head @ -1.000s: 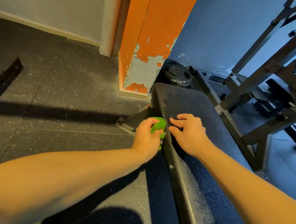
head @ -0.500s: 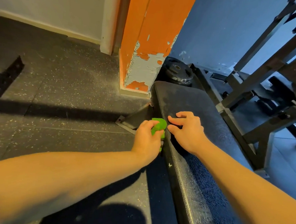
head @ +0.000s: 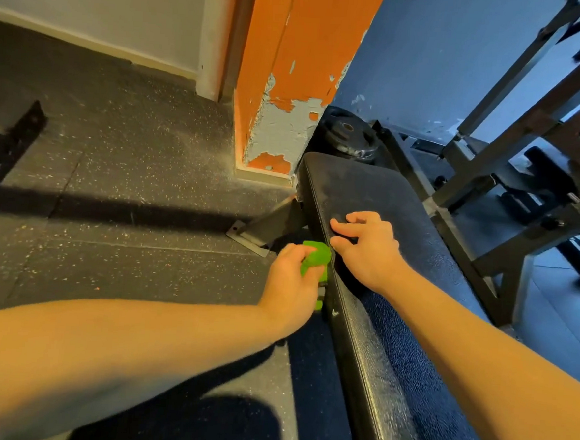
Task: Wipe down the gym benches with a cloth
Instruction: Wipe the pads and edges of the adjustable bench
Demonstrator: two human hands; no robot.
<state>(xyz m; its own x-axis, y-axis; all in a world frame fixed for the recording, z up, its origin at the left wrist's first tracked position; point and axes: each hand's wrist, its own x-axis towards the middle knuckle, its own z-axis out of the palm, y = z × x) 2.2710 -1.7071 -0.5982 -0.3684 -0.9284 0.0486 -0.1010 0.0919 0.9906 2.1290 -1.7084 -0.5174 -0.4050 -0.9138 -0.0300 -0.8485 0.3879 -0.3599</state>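
Observation:
A long black padded gym bench (head: 379, 198) runs from the near right toward an orange pillar. My left hand (head: 289, 285) is shut on a bunched bright green cloth (head: 315, 257) and presses it against the bench's left side edge. Only part of the cloth shows between the fingers. My right hand (head: 365, 249) rests on top of the pad just right of the cloth, fingers spread and curled, holding nothing.
An orange pillar (head: 291, 82) with peeling paint stands at the bench's far end, with a black weight plate (head: 347, 134) beside it. A metal rack frame (head: 512, 159) stands close on the right. Speckled rubber floor (head: 113, 173) lies left. The bench's metal foot (head: 264, 228) juts out leftward.
My left hand with the green cloth has shifted slightly nearer along the bench's side edge. My right hand has barely moved on the pad.

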